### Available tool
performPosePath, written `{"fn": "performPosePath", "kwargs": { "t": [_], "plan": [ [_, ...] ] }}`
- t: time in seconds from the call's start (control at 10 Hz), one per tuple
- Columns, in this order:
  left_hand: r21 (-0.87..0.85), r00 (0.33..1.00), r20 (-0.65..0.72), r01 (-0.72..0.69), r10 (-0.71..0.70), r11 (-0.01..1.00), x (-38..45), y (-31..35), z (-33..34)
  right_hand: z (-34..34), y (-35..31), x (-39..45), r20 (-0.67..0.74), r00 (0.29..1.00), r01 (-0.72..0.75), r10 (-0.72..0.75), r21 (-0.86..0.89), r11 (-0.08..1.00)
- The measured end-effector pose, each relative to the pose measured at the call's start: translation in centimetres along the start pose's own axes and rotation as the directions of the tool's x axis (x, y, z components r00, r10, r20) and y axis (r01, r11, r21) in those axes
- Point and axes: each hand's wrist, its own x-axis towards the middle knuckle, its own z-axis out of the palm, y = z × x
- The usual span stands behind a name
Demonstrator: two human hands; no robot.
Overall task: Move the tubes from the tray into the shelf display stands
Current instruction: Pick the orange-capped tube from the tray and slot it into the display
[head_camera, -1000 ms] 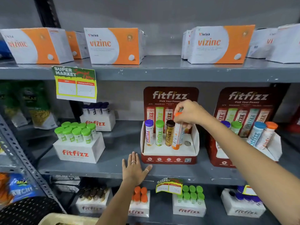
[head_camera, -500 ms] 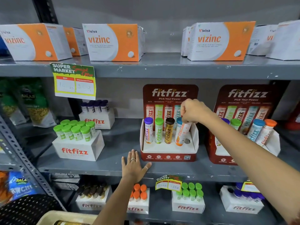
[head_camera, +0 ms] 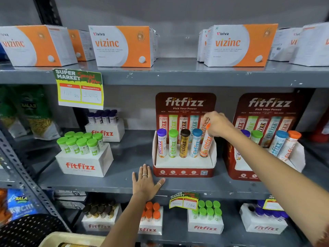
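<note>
Orange cap pinched up top, and the right hand point(head_camera: 216, 124) has its fingers closed round the head of the orange tube point(head_camera: 206, 143), whose foot sits in the last slot on the right of the red display stand point(head_camera: 184, 168) on the middle shelf point(head_camera: 124, 182). It leans a touch towards the hand, so I'd say it is not quite seated. Beside it stand four neighbours, upright in a row: purple tube point(head_camera: 162, 143), green tube point(head_camera: 173, 144), brown tube point(head_camera: 184, 144), blue tube point(head_camera: 195, 144). That fills all five slots. The left hand point(head_camera: 145, 183) lies flat on the shelf just in front of the stand, fingers spread, gripping nothing. These tubes look light and rigid, smooth plastic with a glossy label, so likely a bit slippery; the cap end is the sensible place to hold, leaving the body free to slide down its hole. A second stand point(head_camera: 263, 157) to the right holds tubes leaning loosely, with what looks like a gap between the green and blue caps. Down at the bottom edge, the pale rim of the tray point(head_camera: 71, 237) peeks in; I can't tell what is left inside.
</note>
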Motion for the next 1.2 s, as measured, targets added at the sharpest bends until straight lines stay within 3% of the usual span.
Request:
{"fn": "performPosePath", "kwargs": {
  "t": [0.9, 1.1, 1.2],
  "plan": [
    [0.023, 1.000, 0.005, 0.024, -0.024, 0.999, 0.0, 0.3, 0.1, 2.1, 1.7, 0.3, 0.105, 0.981, 0.164, -0.160, -0.025, 0.986],
    [0.011, 1.000, 0.008, -0.004, 0.004, 1.000, 0.2, 0.0, 0.0, 3.3, 1.8, 0.3, 0.040, 0.985, 0.172, -0.170, -0.048, 0.984],
    [-0.020, 0.999, -0.019, -0.047, 0.047, 0.999, -0.3, -0.7, -0.3, 4.5, -0.1, -0.8, -0.086, 0.960, 0.257, -0.268, -0.123, 0.959]
  ]
}}
